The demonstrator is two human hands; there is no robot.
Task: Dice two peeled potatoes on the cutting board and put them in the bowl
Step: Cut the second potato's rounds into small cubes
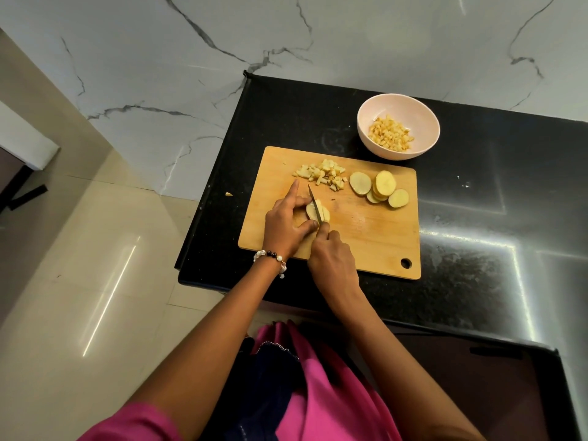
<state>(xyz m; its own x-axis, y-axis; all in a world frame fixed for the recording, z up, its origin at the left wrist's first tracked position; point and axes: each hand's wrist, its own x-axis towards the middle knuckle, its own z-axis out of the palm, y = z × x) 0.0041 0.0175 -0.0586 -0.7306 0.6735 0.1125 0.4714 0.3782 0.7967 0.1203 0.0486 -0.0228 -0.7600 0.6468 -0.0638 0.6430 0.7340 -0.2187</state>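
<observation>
Pink fabric of my clothing [321, 393] fills the bottom of the view, and both my forearms reach forward from it to a wooden cutting board [366, 237] on a black counter [477, 218].

My right hand [332, 262] is curled around the handle of a small knife [315, 203]. Its blade points away from me and a little to the left, lying across a stack of potato slices [316, 211] near the board's left half.

My left hand [286, 222] steadies that stack from the left side. Thumb and curled fingers pinch it, while my forefinger stretches straight ahead along the board, just beside the blade. A beaded bracelet [270, 257] circles that wrist.

What matters for the coming cut is this: the stack sits between my two hands, its long axis running roughly toward and away from me, nearly in line with the blade. My left fingers lie just to the left of the edge, so I judge that each stroke should fall to their right.

Farther up the board sits a small heap of diced potato [321, 175]. To its right lie several round uncut slices [380, 187], overlapping.

Beyond the board's far right corner, near it but apart, stands a pale bowl [423, 113], already holding diced pieces. One stray scrap [228, 194] rests near the counter's left edge.

I judge the task past halfway.
</observation>
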